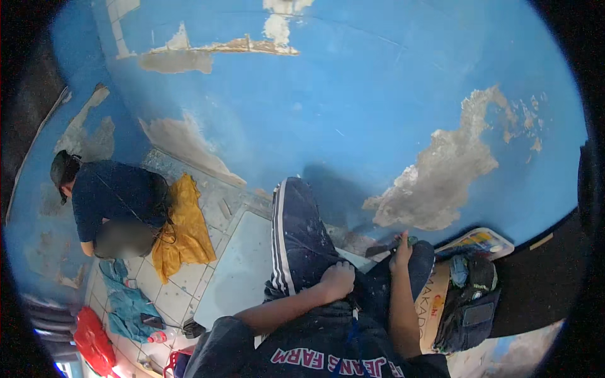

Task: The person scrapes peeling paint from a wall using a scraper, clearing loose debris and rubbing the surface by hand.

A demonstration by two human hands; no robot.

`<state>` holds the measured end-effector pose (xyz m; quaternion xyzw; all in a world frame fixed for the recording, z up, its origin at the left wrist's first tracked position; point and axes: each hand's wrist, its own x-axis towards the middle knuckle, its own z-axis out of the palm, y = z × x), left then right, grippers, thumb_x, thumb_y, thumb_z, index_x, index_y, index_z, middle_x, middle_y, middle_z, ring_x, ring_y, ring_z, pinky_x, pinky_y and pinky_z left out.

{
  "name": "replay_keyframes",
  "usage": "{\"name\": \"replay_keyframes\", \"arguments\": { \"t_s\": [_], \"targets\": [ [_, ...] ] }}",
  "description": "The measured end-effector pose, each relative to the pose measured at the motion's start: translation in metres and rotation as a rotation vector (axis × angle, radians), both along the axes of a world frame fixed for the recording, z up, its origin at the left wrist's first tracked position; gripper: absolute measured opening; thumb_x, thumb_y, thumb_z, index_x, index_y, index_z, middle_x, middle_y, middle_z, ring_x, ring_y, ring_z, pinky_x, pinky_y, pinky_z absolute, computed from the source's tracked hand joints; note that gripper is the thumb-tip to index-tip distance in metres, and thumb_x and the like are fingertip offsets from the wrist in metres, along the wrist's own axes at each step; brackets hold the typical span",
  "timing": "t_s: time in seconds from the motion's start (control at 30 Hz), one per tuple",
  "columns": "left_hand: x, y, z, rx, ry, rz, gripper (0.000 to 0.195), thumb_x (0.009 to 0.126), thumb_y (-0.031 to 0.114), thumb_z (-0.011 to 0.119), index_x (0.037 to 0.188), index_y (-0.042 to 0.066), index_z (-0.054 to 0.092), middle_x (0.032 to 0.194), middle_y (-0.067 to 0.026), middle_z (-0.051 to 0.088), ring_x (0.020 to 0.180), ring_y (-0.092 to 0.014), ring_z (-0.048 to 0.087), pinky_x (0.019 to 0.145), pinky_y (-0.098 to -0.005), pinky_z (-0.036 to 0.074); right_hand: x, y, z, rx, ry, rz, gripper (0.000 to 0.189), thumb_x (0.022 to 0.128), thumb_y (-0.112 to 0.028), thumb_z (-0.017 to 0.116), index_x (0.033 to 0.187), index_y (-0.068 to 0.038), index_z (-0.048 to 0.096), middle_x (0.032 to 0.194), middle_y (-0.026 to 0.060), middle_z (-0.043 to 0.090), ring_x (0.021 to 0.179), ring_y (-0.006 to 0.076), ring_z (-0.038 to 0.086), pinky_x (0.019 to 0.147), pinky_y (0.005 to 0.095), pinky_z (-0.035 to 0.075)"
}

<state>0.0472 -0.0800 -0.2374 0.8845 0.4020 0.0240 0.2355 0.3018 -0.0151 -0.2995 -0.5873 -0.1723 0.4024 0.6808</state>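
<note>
My left hand point(339, 279) rests on my lap with its fingers curled in, and nothing shows in it. Over my right knee, my right hand point(401, 257) grips what looks like a scraper point(377, 251); its dark flat blade points left, and a bit of green shows by the fingers. Close in front stands a blue wall point(331, 104). Paint is gone from a large grey plaster patch point(439, 179) at the right, its edges ragged. Another bare patch point(184, 141) lies low on the wall at the left.
At the left, a person point(118, 193) bends toward the side wall beside a yellow sack point(186, 231). A pale board point(236, 269) lies left of my legs. Teal cloth point(127, 307), a bottle point(158, 336) and a red bag point(94, 335) lie on the tiles. Cardboard point(432, 302) and a dark bag point(468, 307) sit right.
</note>
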Motion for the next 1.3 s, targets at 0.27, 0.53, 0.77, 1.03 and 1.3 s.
{"name": "replay_keyframes", "arguments": {
  "t_s": [0.27,0.53,0.77,1.03,1.3],
  "targets": [
    [0.01,0.023,-0.057,-0.342,0.133,-0.12,0.038,0.076,0.033,0.07,0.091,-0.003,0.066,0.092,-0.0195,0.065,0.09,-0.036,0.064,0.075,-0.0435,0.053,-0.024,-0.002,0.022,0.048,0.097,-0.023,0.028,0.09,-0.032,0.064,0.097,-0.005,0.056,0.084,0.0027,0.057,0.075,0.0157,0.057,0.066,0.0302,0.048],
    [-0.006,0.017,-0.014,-0.139,-0.038,-0.182,0.019,0.081,0.017,0.064,0.088,-0.001,0.068,0.088,-0.0193,0.068,0.083,-0.035,0.066,0.069,-0.0444,0.054,-0.033,-0.007,0.05,0.084,0.065,-0.033,0.03,0.09,-0.035,0.064,0.097,-0.008,0.054,0.083,0.0014,0.056,0.077,0.0134,0.056,0.07,0.0289,0.045],
    [-0.028,0.025,0.026,-0.277,-0.111,-0.264,0.023,0.087,0.017,0.059,0.09,-0.005,0.064,0.086,-0.0197,0.065,0.081,-0.034,0.064,0.068,-0.0462,0.053,-0.041,-0.018,0.071,0.088,0.164,0.034,0.025,0.092,-0.035,0.06,0.092,-0.012,0.052,0.078,-0.0006,0.053,0.072,0.0131,0.051,0.067,0.0278,0.041],
    [-0.008,0.033,-0.011,-0.146,-0.106,-0.333,0.016,0.08,0.009,0.065,0.077,-0.007,0.065,0.081,-0.0222,0.065,0.082,-0.036,0.065,0.066,-0.043,0.053,-0.024,-0.023,0.09,0.273,0.379,0.159,0.02,0.092,-0.032,0.06,0.097,-0.014,0.055,0.081,-0.001,0.055,0.075,0.0136,0.054,0.068,0.0315,0.046],
    [-0.01,0.024,-0.017,-0.159,-0.01,-0.147,0.013,0.078,0.002,0.061,0.086,-0.006,0.067,0.093,-0.0219,0.066,0.087,-0.036,0.065,0.069,-0.0439,0.055,-0.041,0.008,0.135,0.365,0.409,0.38,0.016,0.096,-0.028,0.054,0.092,-0.013,0.056,0.084,-0.0009,0.057,0.08,0.0141,0.056,0.075,0.0325,0.048]
  ]
}}
